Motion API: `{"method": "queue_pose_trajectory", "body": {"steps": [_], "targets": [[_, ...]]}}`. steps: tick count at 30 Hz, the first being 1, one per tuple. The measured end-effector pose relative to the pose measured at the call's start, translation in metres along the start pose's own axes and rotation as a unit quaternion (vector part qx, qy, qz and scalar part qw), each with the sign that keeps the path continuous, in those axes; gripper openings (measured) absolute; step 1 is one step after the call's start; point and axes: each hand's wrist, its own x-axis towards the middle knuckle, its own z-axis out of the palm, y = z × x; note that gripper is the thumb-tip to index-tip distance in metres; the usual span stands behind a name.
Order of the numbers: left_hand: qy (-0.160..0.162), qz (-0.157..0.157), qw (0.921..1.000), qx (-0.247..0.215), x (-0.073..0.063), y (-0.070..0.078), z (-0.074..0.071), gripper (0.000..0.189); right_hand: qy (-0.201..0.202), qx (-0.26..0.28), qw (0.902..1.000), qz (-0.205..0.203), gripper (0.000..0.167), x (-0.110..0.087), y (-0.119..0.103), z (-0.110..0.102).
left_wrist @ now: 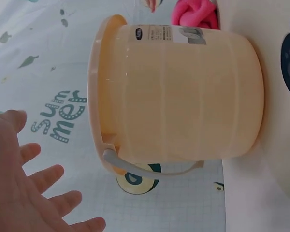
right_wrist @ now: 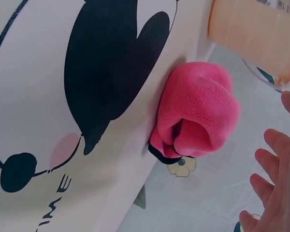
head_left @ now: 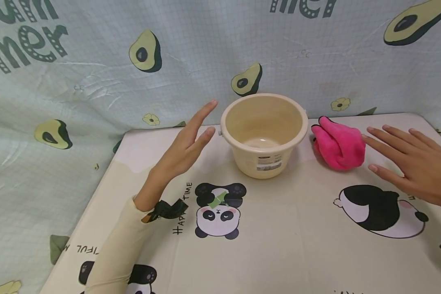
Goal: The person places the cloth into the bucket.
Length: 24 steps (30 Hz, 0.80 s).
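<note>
A cream plastic bucket (head_left: 262, 161) with a paper label stands upright at the back of the table, its grey handle (left_wrist: 150, 173) hanging down on the side seen in the left wrist view. Just left of the bucket, my left hand (head_left: 181, 151) is held up with straight, spread fingers and nothing in it. A bunched bright pink cloth (head_left: 339, 145) with dark edging lies right of the bucket. My right hand (head_left: 413, 161) hovers beside that cloth, fingers spread and extended, holding nothing; in the right wrist view a gap shows between the fingers and the cloth (right_wrist: 198, 108).
The table is covered with a cream cloth (head_left: 272, 245) printed with pandas. Behind and to the left hangs a pale curtain (head_left: 194, 53) with avocado prints, close behind the bucket. A dark strap (head_left: 169, 209) sticks out at my left wrist.
</note>
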Motion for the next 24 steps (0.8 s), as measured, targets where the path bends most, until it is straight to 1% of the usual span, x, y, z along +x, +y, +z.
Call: {"method": "queue_pose_trajectory", "body": {"steps": [4,7,13,16,19,24], "targets": [[0.002,-0.029,0.9988,-0.039,0.006,0.001,0.002,0.068,-0.004,0.022,0.9997,-0.006,0.087,0.004,0.002,0.002],[0.005,-0.048,0.9968,-0.063,0.01,0.001,0.004,0.074,-0.001,0.042,0.999,-0.012,0.084,0.007,0.002,0.002],[0.009,-0.069,0.9944,-0.079,0.02,-0.002,0.007,0.085,-0.006,0.085,0.9963,0.009,0.08,0.017,0.001,0.003],[0.006,-0.08,0.9925,-0.093,0.025,-0.006,0.009,0.085,-0.001,0.122,0.9924,0.017,0.078,0.022,0.002,0.004],[-0.001,-0.087,0.9903,-0.108,0.028,-0.011,0.011,0.081,0.011,0.164,0.9863,0.019,0.076,0.027,0.003,0.005],[-0.018,-0.091,0.9869,-0.132,0.031,-0.018,0.015,0.079,0.005,0.204,0.9782,0.036,0.081,0.038,0.006,0.008]]}}
